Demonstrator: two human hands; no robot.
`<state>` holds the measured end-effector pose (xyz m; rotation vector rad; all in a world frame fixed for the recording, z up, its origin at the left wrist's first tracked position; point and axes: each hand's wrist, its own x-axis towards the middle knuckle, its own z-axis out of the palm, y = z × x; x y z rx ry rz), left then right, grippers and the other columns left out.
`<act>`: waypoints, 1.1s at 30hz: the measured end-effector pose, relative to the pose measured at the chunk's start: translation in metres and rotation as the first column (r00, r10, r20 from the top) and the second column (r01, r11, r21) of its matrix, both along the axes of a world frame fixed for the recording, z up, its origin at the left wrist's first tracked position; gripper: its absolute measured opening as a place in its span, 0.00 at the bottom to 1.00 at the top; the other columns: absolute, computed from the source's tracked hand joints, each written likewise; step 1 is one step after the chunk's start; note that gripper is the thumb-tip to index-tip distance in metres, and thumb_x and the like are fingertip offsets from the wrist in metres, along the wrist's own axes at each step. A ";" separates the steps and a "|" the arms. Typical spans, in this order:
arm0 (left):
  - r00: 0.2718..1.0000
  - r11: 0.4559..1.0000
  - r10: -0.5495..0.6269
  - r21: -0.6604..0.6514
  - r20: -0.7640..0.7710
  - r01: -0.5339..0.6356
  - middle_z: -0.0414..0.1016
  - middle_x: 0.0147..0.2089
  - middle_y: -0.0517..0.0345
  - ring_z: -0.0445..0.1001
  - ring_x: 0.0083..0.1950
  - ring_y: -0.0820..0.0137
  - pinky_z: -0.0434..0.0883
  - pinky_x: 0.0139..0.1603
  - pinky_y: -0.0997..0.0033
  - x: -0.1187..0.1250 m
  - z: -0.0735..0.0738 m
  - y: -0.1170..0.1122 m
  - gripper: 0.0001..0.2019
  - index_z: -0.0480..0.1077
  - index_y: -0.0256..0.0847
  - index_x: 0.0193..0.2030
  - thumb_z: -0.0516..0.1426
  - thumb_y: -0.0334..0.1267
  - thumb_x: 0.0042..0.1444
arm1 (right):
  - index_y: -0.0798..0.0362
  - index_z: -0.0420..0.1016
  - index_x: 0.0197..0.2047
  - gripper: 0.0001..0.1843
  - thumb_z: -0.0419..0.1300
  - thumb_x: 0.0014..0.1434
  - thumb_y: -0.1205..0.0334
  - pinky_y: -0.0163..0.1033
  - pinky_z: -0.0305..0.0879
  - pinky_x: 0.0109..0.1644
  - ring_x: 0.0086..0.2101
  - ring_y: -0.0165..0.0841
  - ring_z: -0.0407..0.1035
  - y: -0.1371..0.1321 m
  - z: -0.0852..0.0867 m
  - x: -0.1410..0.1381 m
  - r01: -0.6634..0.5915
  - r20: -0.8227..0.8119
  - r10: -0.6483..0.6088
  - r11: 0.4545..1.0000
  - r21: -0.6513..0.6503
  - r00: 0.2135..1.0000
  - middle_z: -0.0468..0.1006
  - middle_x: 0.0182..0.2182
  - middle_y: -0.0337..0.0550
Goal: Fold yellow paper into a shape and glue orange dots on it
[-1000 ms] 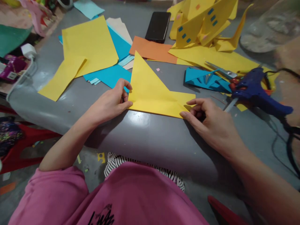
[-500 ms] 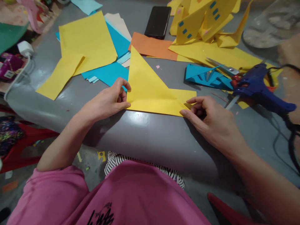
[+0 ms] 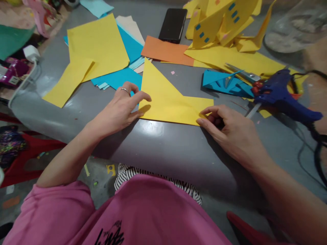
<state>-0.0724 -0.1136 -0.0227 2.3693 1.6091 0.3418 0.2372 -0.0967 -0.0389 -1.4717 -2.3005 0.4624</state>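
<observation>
Folded yellow paper sheet (image 3: 163,98) lies along the front of the glossy grey worktop (image 3: 163,144). Right hand (image 3: 231,132): fingers pinch the sheet's right end, presumably keeping layers aligned. Left hand (image 3: 120,109): fingers parted, thumb at the left corner, likely steadying it. Sheet smooth, matte: tall triangle leftward, low strip rightward.

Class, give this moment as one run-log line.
left hand: at left edge of yellow sheet; right hand: at its right end; sheet: folded, on table; right: glue gun; beyond: orange paper, phone
</observation>
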 end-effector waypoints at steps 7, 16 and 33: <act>0.915 0.928 -0.368 -0.006 -0.168 0.372 0.65 0.53 0.47 0.67 0.52 0.59 0.64 0.57 0.51 -0.002 0.001 0.008 0.29 0.68 0.54 0.64 0.41 0.25 0.66 | 0.47 0.72 0.41 0.06 0.57 0.63 0.56 0.45 0.61 0.36 0.32 0.41 0.70 0.000 0.002 0.000 -0.027 0.040 0.026 1.000 0.010 0.999 0.76 0.30 0.44; 0.872 0.886 -0.461 -0.022 -0.167 0.464 0.71 0.51 0.50 0.70 0.45 0.62 0.66 0.51 0.60 -0.001 0.005 0.008 0.29 0.70 0.55 0.63 0.43 0.25 0.63 | 0.49 0.74 0.42 0.08 0.56 0.63 0.58 0.47 0.62 0.39 0.34 0.41 0.70 -0.002 0.007 0.004 -0.041 0.063 0.042 0.999 -0.025 0.997 0.78 0.32 0.45; 0.810 0.988 -0.126 -0.001 -0.572 0.153 0.75 0.50 0.38 0.77 0.47 0.54 0.70 0.40 0.61 0.088 0.018 -0.052 0.28 0.59 0.47 0.72 0.40 0.53 0.71 | 0.45 0.81 0.47 0.13 0.55 0.69 0.64 0.45 0.64 0.43 0.40 0.38 0.72 -0.010 -0.003 0.010 -0.252 0.185 0.199 0.910 0.331 0.962 0.82 0.39 0.43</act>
